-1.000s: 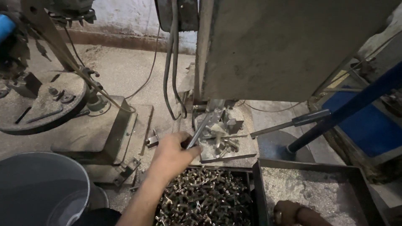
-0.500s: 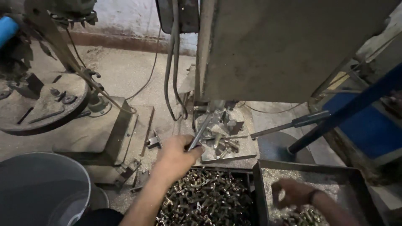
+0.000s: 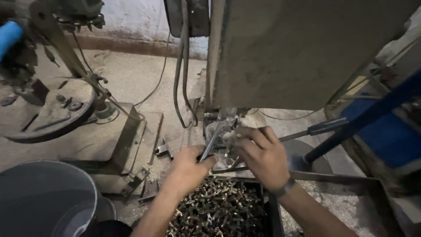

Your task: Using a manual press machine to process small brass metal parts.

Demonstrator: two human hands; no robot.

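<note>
Under the press head, both hands are met at the fixture (image 3: 221, 140).

A thin metal rod (image 3: 209, 147) is gripped by the left hand (image 3: 188, 169) and angled up into the fixture; the right hand (image 3: 263, 156) is curled over the fixture, fingers bent, but what it grips cannot be told. By the look of it, work is well short of done: the tray (image 3: 267, 206) below is filled with small dark metal parts (image 3: 217, 210), a second tray (image 3: 372, 197) is spread with pale shavings, and the grey bucket (image 3: 44, 197) interior is too dim to read.
</note>
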